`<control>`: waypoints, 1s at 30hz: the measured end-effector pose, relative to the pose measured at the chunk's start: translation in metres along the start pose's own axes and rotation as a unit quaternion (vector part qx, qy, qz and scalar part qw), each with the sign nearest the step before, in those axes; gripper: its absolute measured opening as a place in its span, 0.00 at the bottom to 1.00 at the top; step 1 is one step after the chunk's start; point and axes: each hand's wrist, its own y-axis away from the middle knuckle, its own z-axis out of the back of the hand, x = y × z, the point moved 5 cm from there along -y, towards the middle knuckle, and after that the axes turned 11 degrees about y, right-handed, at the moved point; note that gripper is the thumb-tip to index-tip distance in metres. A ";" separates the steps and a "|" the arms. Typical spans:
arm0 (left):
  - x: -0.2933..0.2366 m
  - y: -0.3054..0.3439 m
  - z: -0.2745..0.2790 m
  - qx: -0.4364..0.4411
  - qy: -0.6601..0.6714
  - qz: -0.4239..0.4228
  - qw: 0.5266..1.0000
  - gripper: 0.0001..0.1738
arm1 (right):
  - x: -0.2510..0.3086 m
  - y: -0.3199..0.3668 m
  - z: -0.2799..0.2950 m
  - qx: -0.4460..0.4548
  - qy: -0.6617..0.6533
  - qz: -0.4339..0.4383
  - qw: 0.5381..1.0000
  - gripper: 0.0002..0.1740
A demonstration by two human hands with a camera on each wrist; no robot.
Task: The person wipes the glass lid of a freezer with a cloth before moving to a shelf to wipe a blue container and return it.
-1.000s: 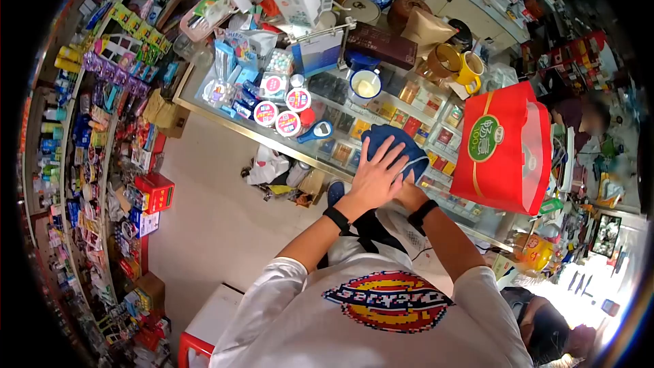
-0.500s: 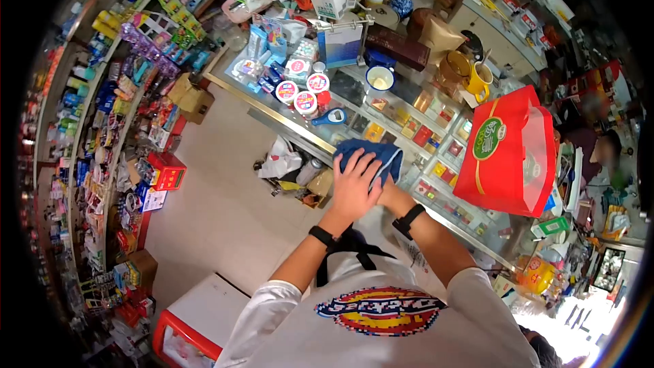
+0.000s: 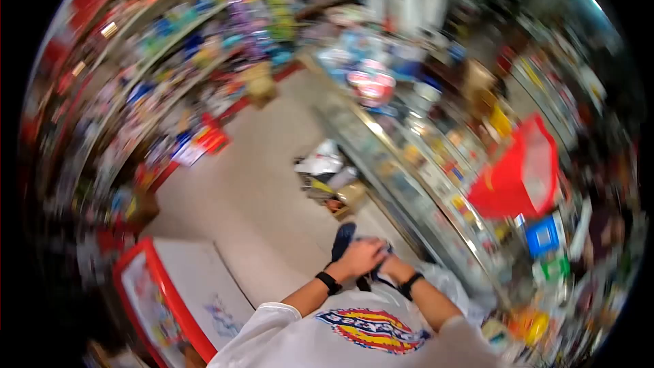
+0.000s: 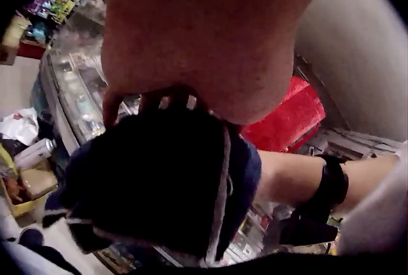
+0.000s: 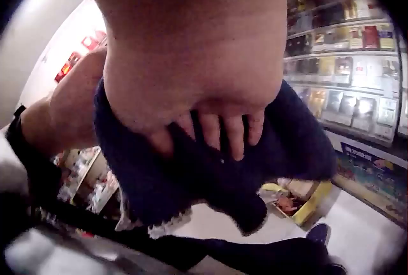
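Note:
A dark blue cloth (image 4: 153, 179) with a pale edge is bunched between both hands, low in front of the shirt. In the head view my left hand (image 3: 362, 255) lies over it, and my right hand (image 3: 395, 269) is close beside, touching or nearly so. The left wrist view has my left hand's fingers bent over the cloth's far side. Seen from the right wrist, the fingers (image 5: 233, 135) of my right hand grip folds of the same cloth (image 5: 210, 186). The head view is blurred, so little cloth shows there.
A glass counter (image 3: 415, 184) runs diagonally at right, with a red bag (image 3: 507, 180) on it. A box of oddments (image 3: 344, 194) sits on the floor beside the counter. Stocked shelves line the left; a red-edged white chest (image 3: 204, 286) stands at lower left.
Both hands and the cloth have moved off the counter, down toward the body. The head view has turned, shifting the counter's left part and the shelves rightward.

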 end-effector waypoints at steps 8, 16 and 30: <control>0.022 0.167 0.058 -0.161 -0.005 0.190 0.968 0.32 | 0.117 -0.037 -0.046 0.241 0.014 0.106 0.965 0.27; 0.061 0.342 0.080 -0.433 0.031 0.262 0.862 0.09 | 0.223 -0.156 -0.196 0.406 0.177 0.352 0.824 0.26; 0.035 0.697 0.189 -0.767 0.070 0.220 0.599 0.12 | 0.532 -0.295 -0.373 0.250 0.098 0.421 0.866 0.19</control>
